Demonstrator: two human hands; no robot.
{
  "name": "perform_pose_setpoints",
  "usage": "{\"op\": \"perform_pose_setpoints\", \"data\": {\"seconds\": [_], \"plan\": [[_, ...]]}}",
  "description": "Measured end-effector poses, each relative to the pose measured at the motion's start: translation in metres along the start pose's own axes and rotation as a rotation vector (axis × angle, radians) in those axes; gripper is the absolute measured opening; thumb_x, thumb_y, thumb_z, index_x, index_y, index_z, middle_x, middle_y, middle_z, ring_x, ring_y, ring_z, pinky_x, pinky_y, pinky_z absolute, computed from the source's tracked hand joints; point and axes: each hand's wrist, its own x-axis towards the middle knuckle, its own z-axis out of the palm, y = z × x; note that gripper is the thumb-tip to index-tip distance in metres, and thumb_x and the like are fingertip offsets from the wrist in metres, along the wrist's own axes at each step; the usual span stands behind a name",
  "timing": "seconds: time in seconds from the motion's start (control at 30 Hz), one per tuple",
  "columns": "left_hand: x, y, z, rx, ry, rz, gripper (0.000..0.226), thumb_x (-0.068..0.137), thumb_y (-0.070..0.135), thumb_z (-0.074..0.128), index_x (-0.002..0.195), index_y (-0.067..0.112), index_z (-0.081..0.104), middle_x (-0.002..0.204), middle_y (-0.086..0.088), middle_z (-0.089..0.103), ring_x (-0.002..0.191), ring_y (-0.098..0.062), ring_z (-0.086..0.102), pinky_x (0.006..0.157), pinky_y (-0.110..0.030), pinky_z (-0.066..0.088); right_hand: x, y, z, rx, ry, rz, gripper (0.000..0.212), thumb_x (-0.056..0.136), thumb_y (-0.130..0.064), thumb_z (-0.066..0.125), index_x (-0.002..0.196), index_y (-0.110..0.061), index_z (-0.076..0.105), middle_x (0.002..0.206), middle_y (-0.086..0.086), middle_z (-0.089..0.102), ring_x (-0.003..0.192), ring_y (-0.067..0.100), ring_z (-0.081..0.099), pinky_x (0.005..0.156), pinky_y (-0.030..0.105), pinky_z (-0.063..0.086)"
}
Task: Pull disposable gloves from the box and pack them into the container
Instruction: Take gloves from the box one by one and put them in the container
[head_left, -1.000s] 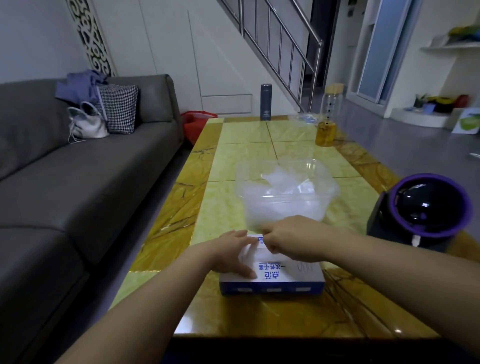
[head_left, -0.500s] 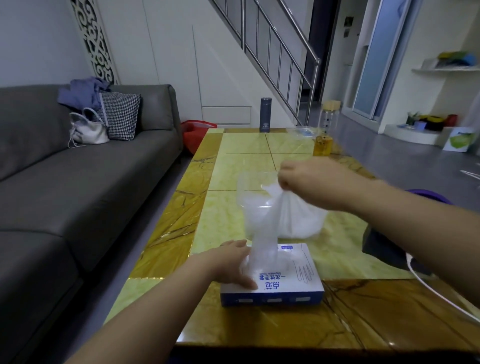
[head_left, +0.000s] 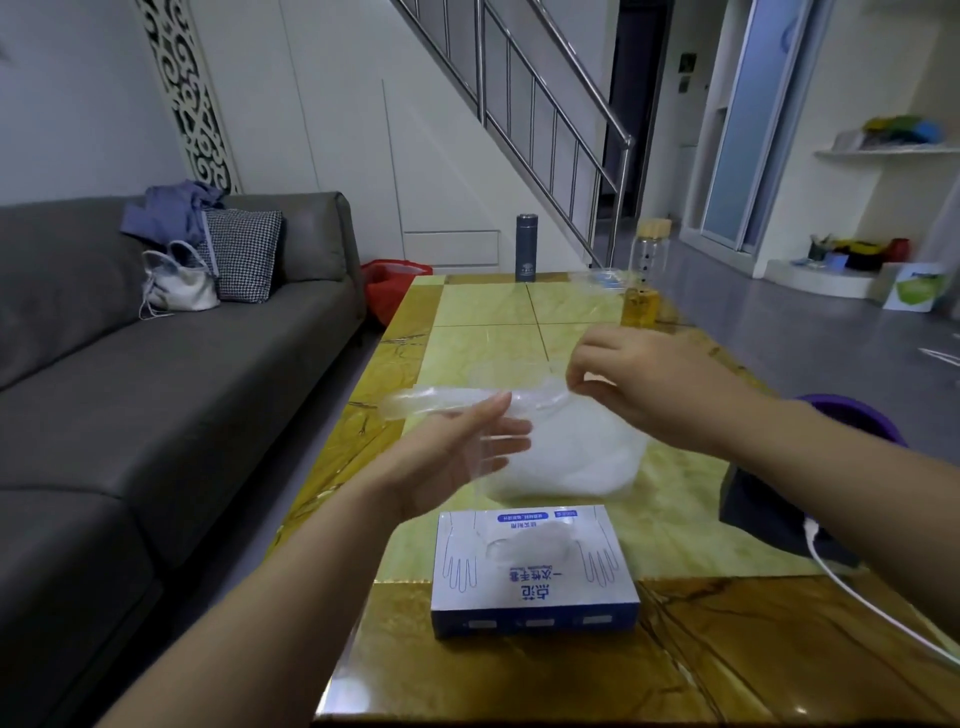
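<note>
Frame centre: right hand (head_left: 649, 387) pinches glove (head_left: 447, 402) end, left hand (head_left: 457, 449) straight-fingered beneath, probably flattening it over container (head_left: 628, 462); box (head_left: 530, 571) below.

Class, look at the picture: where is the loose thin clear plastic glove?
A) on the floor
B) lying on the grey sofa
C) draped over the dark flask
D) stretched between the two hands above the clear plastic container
D: the right hand pinches one end of the thin clear plastic glove, which runs across the left hand's straight fingers, above the clear plastic container.
</note>
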Motion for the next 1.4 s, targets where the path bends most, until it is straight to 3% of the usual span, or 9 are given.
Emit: {"op": "perform_pose_setpoints", "data": {"seconds": [0.13, 0.27, 0.4, 0.5, 0.6, 0.8, 1.03, 1.27, 1.4], "plan": [[0.012, 0.006, 0.013, -0.23, 0.166, 0.123, 0.013, 0.093, 0.013, 0.053, 0.087, 0.004, 0.06, 0.084, -0.01, 0.065, 0.084, -0.021, 0.067, 0.084, -0.032, 0.055, -0.006, 0.001, 0.021, 0.203, 0.077, 0.3, 0.02, 0.091, -0.031, 0.06, 0.109, -0.023, 0.061, 0.107, -0.008, 0.059, 0.093, 0.015, 0.057, 0.076, 0.037, 0.049], [0.024, 0.004, 0.025, -0.422, 0.291, 0.189, 0.015, 0.094, 0.007, 0.05, 0.081, 0.007, 0.055, 0.075, -0.006, 0.065, 0.075, -0.018, 0.071, 0.074, -0.029, 0.057, -0.012, -0.022, 0.035, 1.354, 0.074, 1.078, 0.081, 0.064, -0.066, 0.061, 0.133, -0.032, 0.037, 0.124, 0.006, 0.056, 0.105, 0.02, 0.058, 0.093, 0.042, 0.05], [0.036, 0.002, 0.031, -0.488, 0.38, 0.228, 0.016, 0.094, 0.007, 0.05, 0.079, 0.008, 0.054, 0.073, -0.003, 0.066, 0.077, -0.016, 0.071, 0.081, -0.033, 0.053, -0.005, -0.036, 0.047, 1.966, 0.157, 1.19, 0.047, 0.069, -0.052, 0.065, 0.104, -0.024, 0.052, 0.115, 0.016, 0.061, 0.101, 0.027, 0.058, 0.095, 0.043, 0.049], [0.046, 0.004, 0.034, -0.517, 0.417, 0.254, 0.016, 0.094, 0.008, 0.051, 0.078, 0.01, 0.053, 0.097, -0.012, 0.062, 0.088, -0.022, 0.069, 0.089, -0.039, 0.052, 0.014, -0.031, 0.051, 2.091, 0.437, 1.21, 0.072, 0.074, -0.035, 0.073, 0.137, -0.02, 0.042, 0.106, 0.011, 0.064, 0.089, 0.022, 0.064, 0.081, 0.037, 0.055], [0.05, 0.01, 0.037, -0.534, 0.446, 0.287, 0.013, 0.093, 0.009, 0.051, 0.081, 0.009, 0.056, 0.108, -0.021, 0.064, 0.093, -0.027, 0.066, 0.098, -0.046, 0.048, 0.028, -0.024, 0.046, 1.97, 0.691, 1.134, 0.09, 0.08, -0.013, 0.072, 0.15, -0.031, 0.017, 0.112, 0.007, 0.06, 0.084, 0.018, 0.064, 0.075, 0.03, 0.055], [0.07, 0.027, 0.031, -0.45, 0.437, 0.471, 0.017, 0.092, 0.002, 0.049, 0.094, 0.009, 0.065, 0.095, -0.007, 0.071, 0.093, -0.022, 0.067, 0.088, -0.035, 0.053, 0.057, 0.004, 0.028, 1.591, 0.7, 0.846, 0.047, 0.086, 0.008, 0.058, 0.114, -0.029, 0.054, 0.099, 0.006, 0.056, 0.065, 0.008, 0.058, 0.062, 0.019, 0.049], [0.111, 0.048, -0.023, -0.416, 0.251, 0.44, 0.026, 0.084, 0.02, 0.061, 0.106, 0.011, 0.049, 0.11, -0.013, 0.056, 0.102, -0.026, 0.057, 0.091, -0.036, 0.047, 0.071, 0.061, 0.016, 1.467, 0.393, 0.729, 0.039, 0.088, 0.008, 0.055, 0.118, -0.016, 0.061, 0.107, -0.005, 0.06, 0.073, 0.003, 0.056, 0.061, 0.011, 0.048], [0.127, 0.019, -0.068, -0.001, 0.75, 0.179, 0.017, 0.092, 0.012, 0.057, 0.109, 0.015, 0.055, 0.101, -0.004, 0.062, 0.081, -0.014, 0.06, 0.073, -0.027, 0.046, 0.041, 0.113, 0.076, 0.922, -0.174, 0.817, 0.066, 0.086, -0.001, 0.064, 0.144, -0.019, 0.04, 0.144, 0.0, 0.04, 0.09, 0.008, 0.058, 0.064, 0.014, 0.048], [0.127, 0.023, -0.052, 0.657, 0.858, 0.68, 0.021, 0.09, 0.012, 0.057, 0.108, 0.023, 0.055, 0.104, 0.006, 0.059, 0.091, -0.008, 0.058, 0.078, -0.019, 0.045, 0.034, 0.125, 0.104, 0.751, -0.444, 0.782, 0.069, 0.085, -0.006, 0.066, 0.145, -0.023, 0.036, 0.134, 0.001, 0.047, 0.083, 0.015, 0.063, 0.066, 0.016, 0.05]]}}
